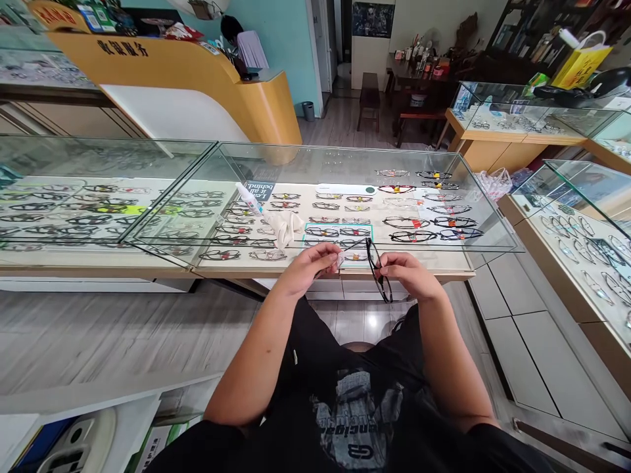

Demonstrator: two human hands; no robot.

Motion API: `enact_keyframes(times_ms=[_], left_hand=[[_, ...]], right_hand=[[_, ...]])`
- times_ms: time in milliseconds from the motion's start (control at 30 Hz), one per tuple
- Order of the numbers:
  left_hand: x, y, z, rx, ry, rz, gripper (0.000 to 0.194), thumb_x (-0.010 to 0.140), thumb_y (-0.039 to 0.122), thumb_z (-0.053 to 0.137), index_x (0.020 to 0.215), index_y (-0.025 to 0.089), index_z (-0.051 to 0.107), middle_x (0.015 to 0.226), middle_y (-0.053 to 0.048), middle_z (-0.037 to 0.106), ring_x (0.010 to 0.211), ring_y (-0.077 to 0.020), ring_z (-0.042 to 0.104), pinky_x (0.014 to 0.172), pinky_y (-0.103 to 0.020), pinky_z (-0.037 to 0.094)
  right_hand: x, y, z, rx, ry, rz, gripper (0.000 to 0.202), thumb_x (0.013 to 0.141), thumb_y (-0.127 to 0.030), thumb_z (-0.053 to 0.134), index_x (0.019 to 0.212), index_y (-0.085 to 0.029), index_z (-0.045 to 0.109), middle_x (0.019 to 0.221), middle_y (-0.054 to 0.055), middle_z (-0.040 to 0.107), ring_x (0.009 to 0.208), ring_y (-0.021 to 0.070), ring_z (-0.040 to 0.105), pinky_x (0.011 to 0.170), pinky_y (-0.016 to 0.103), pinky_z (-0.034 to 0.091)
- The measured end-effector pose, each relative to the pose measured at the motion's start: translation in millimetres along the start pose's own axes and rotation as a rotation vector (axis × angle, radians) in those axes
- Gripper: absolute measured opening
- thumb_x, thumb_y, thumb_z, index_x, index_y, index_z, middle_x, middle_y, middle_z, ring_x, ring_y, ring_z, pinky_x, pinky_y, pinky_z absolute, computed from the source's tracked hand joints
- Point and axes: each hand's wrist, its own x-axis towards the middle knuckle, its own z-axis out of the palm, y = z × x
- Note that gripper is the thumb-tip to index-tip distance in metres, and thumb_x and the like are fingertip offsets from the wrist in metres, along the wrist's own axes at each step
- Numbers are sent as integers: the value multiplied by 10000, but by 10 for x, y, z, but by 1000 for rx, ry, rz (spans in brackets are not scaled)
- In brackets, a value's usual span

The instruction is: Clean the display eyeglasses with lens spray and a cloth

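Note:
A pair of black-framed eyeglasses (373,263) is held between my two hands, just in front of the glass display case. My right hand (408,272) is closed, pinching the front of the frame at the rim. My left hand (308,266) has its thumb and fingers pressed together around a temple arm that reaches toward the frame. Something small and pale shows at the left fingertips, too small to name. On the case top left of my hands lie a crumpled off-white cloth (284,226) and a white tube-like bottle (249,198).
Rows of eyeglasses lie inside the glass display case (340,161) ahead of me. Another glass case (586,263) stands to the right. An orange counter (269,108) is behind, with a person (250,47) beyond it. A white shelf (123,387) sits at lower left.

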Motion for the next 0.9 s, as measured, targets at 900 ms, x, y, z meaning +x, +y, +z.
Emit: enact_keyframes(times_ms=[900], left_hand=[[113,-285,542,-210,-166,-6,434,854,579,870,920,198,673,655,36,573,589,-115,596,642,-277,477]], right_hand=[[-21,188,86,227,36,-116,346,775,-503,955,849,-255,724,979,53,794,984,254,731,996,423,517]])
